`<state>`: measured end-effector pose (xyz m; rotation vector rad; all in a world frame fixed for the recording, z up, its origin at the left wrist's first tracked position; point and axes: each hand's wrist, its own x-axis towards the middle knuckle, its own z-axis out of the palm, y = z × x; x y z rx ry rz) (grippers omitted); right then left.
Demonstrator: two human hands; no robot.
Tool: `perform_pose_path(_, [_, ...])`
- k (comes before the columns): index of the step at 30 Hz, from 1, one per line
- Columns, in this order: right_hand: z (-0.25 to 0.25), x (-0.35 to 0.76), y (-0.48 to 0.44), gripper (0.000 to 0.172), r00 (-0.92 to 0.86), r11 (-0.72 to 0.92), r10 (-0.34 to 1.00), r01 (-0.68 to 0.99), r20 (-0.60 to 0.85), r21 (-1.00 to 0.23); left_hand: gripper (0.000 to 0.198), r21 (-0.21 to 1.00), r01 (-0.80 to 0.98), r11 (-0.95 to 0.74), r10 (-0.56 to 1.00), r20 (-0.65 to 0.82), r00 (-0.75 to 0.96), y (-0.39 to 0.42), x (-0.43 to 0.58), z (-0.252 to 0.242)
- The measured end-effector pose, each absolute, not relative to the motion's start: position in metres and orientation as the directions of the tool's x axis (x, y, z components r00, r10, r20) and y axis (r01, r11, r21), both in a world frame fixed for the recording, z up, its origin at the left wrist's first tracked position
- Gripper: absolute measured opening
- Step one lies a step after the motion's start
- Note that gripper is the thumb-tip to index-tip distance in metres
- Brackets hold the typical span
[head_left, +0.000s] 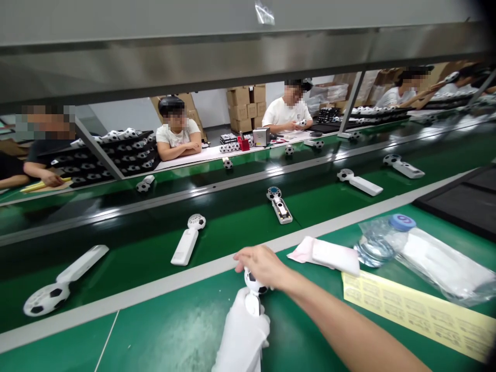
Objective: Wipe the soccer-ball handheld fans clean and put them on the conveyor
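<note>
A white handheld fan (pixel 254 282) with a football-patterned round head stands upright over the near green table. My left hand (pixel 245 325), in a white glove, is wrapped round its handle, and most of the handle is hidden by the fingers. From the right, my bare right hand (pixel 260 264) reaches across with its fingers curled over the top of the fan's head, partly covering it. Close by on the right lie a white rectangular piece (pixel 335 256) on a pinkish wrapper and a sheet of yellow printed labels (pixel 418 310).
Several similar fans lie on the green conveyor belt (pixel 236 227), one an opened fan (pixel 279 205) with its inside showing. A water bottle (pixel 377 243), a plastic bag (pixel 445 263) and a black tray (pixel 461 199) sit at right. Co-workers sit opposite; a metal beam (pixel 217 59) crosses overhead.
</note>
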<state>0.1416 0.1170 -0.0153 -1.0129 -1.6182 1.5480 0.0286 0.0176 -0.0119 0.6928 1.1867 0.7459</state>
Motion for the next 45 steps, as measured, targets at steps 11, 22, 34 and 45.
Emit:
perform_pose_path(11, [-0.025, 0.131, 0.092, 0.042, -0.175, -0.057, 0.985, -0.363, 0.008, -0.930, 0.034, 0.582, -0.330, 0.743, 0.668, -0.630, 0.396, 0.024, 0.024, -0.012])
perform_pose_path(22, [-0.030, 0.130, 0.108, 0.031, -0.314, -0.315, 0.934, -0.504, -0.169, -0.804, 0.045, 0.481, -0.351, 0.803, 0.596, -0.664, 0.452, 0.031, 0.019, 0.003])
perform_pose_path(34, [-0.054, 0.150, 0.128, 0.023, -0.185, -0.314, 0.927, -0.857, -0.325, -0.409, 0.034, 0.640, -0.343, 0.688, 0.725, -0.631, 0.277, 0.014, 0.005, -0.002])
perform_pose_path(45, [-0.062, 0.152, 0.131, 0.016, -0.323, -0.374, 0.911, -0.908, -0.256, -0.188, 0.042, 0.739, -0.234, 0.632, 0.773, -0.576, 0.267, 0.041, 0.005, 0.002])
